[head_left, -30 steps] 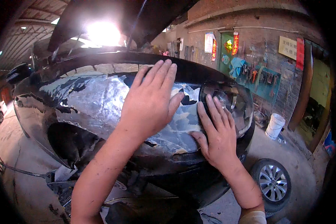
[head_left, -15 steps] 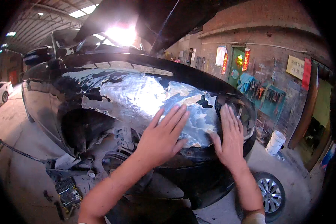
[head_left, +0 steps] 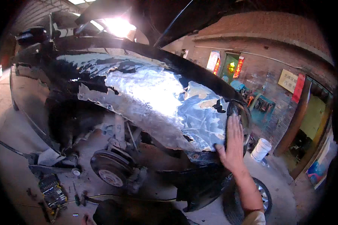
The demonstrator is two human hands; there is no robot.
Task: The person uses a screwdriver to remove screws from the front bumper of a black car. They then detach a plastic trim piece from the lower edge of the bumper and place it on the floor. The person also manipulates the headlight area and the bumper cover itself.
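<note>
My right hand [head_left: 234, 148] rests flat, fingers together and stretched upward, by the headlight [head_left: 245, 116] at the front edge of a black car's fender [head_left: 146, 93]. Its thumb sticks out toward the fender's bluish-grey patch [head_left: 201, 123]. The fender is stripped to shiny bare metal in the middle, with ragged paint edges and bits of black left. My left hand is out of the picture. Below the fender, the open wheel arch shows a brake disc [head_left: 110, 170] without its wheel.
A jack [head_left: 52, 163] stands at the left under the car, beside an open tool case [head_left: 53, 191] on the floor. A loose wheel [head_left: 264, 195] lies near my right forearm. Beyond it are a white bucket [head_left: 261, 149] and a brick wall with a tool board [head_left: 264, 110]. The raised hood [head_left: 199, 18] hangs overhead.
My left hand, earlier flat on the fender's patch, has left the view. The right hand stays beside the headlight. The view has shifted, showing the brake disc and bare metal more fully.
</note>
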